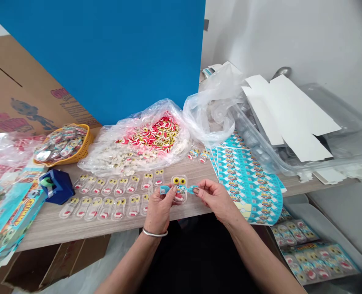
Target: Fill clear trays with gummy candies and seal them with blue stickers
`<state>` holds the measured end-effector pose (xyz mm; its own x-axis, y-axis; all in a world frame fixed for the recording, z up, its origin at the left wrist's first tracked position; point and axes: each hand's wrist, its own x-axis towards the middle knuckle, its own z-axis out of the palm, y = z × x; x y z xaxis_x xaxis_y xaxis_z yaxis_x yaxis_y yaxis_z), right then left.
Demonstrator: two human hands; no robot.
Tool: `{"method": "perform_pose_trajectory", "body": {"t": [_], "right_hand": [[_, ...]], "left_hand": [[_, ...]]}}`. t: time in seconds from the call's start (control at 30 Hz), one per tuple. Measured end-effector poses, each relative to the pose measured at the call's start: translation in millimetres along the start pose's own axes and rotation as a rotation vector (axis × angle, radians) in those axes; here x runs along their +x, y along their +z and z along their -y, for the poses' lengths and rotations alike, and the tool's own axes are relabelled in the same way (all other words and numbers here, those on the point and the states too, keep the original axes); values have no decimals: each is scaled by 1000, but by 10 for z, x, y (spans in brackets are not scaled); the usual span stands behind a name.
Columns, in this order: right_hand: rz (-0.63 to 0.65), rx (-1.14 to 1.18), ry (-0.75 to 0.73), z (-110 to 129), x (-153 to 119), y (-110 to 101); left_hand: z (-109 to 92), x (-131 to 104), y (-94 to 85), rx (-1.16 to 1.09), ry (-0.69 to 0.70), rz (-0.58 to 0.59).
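Note:
My left hand [159, 209] is closed, its thumb pressing on a small clear plastic pack [179, 180] with two yellow eye-shaped pieces and a red-and-white piece inside. Across the middle of the pack lies a blue printed sticker label [183, 190], its left end sticking out past the left thumb. Between thumb and finger, my right hand [216, 199] pinches the label's right end. Several similar filled packs [120, 207] lie in two rows on the table to the left. Beside my right hand are sheets of blue labels [257, 192].
Behind the rows, an open plastic bag [150, 139] holds many small red and yellow pieces. A yellow basket [84, 149] of labelled packs and a blue tape dispenser [56, 185] stand left. A clear bin [260, 153] with white card [291, 114] is right; a box [318, 222] sits below.

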<state>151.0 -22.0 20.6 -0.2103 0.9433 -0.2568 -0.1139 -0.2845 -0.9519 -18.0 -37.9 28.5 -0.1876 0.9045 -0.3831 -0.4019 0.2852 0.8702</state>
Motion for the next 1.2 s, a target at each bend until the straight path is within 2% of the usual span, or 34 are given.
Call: {"method": "perform_pose_trajectory", "body": {"t": [0.1,0.23,0.4,0.53,0.63,0.7,0.83,0.9,1.03,1.2], "right_hand": [[27,35,7,-9,-4,1],[138,221,79,-46,-5,11],[308,411,165,-129,24,-15],[419,485,168,-193,81,-48],[488,492,255,-238,121,-68],[438,456,264,-262,128,-71],[8,276,46,-274,70,-48],[-105,167,-62,-265,23,-35],[-152,-16,-170,-255,-23,-53],[-156,25,-113,-232,-17,-144]], "left_hand": [[-4,-33,15,-86,-59,81],[-17,-84,76,-154,-154,163],[-39,-122,139,-123,-259,286],[-40,-147,134,-102,-319,360],[-19,-155,141,-95,-337,381],[10,-144,168,-105,-311,315],[106,-82,253,-152,-189,80],[161,-49,289,-156,-166,43],[230,-20,312,-115,-160,78],[226,20,223,-102,-104,46]]}}
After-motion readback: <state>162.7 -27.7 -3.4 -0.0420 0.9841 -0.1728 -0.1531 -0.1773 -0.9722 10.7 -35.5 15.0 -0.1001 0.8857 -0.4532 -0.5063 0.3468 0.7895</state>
